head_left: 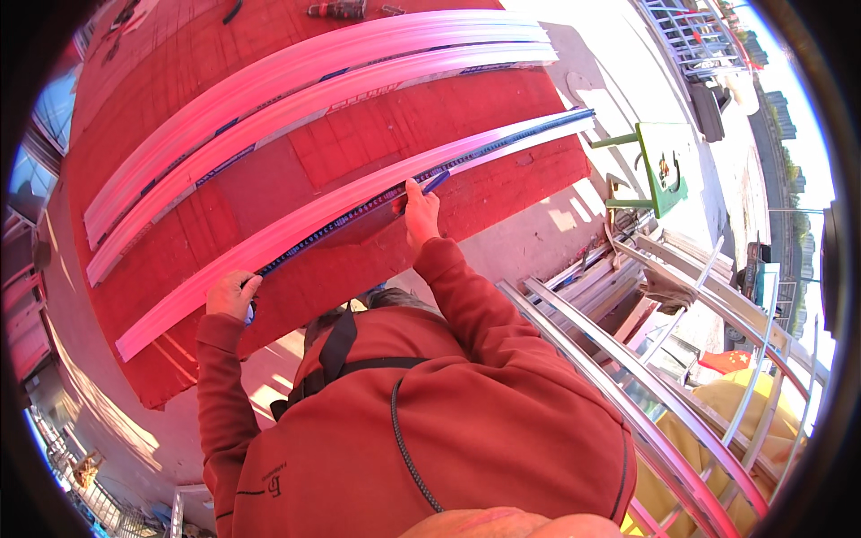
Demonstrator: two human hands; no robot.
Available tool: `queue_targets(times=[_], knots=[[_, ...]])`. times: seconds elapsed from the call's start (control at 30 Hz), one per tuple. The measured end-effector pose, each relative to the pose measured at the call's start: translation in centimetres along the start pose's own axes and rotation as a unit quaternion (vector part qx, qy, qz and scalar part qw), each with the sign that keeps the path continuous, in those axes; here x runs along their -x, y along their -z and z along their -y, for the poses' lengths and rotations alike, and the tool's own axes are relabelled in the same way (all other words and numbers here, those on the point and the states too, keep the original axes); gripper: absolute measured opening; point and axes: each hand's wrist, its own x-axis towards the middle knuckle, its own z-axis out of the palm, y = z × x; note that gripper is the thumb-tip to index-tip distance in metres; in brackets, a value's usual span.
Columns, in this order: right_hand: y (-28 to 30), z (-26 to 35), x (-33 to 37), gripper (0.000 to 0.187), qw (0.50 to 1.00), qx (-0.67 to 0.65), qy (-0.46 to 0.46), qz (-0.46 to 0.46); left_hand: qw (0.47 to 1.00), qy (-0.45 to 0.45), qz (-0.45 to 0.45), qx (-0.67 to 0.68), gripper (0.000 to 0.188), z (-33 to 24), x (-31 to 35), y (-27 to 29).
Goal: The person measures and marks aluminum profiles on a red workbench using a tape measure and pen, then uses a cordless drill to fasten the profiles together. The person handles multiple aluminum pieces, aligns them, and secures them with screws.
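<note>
Near the front edge of the red tabletop (386,130), stretches a tape measure (354,214) along a long profile (249,251), reaching past the right edge. Closes the left hand (230,296) on the tape's left end; pinches a blue pen (437,182) in the right hand (421,215), beside the tape. Has bare room up to two farther profiles (296,68) and in front.

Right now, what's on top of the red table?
Mainly long profiles, a tape measure along one, and a drill at the far side. The table beneath the profiles is covered.
</note>
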Motion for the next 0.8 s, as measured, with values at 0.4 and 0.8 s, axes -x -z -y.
queue_targets(times=[0.4,0.8], knots=[[0.0,0.3,-0.6,0.030,0.996,0.035,-0.065,0.045,0.999,0.033,0.001,-0.007,0.028,1.5,-2.2,1.1],[2.9,3.8,-0.2,0.044,0.983,0.126,-0.014,0.135,0.993,0.023,-0.098,-0.067,0.020,3.3,-4.1,-2.6]])
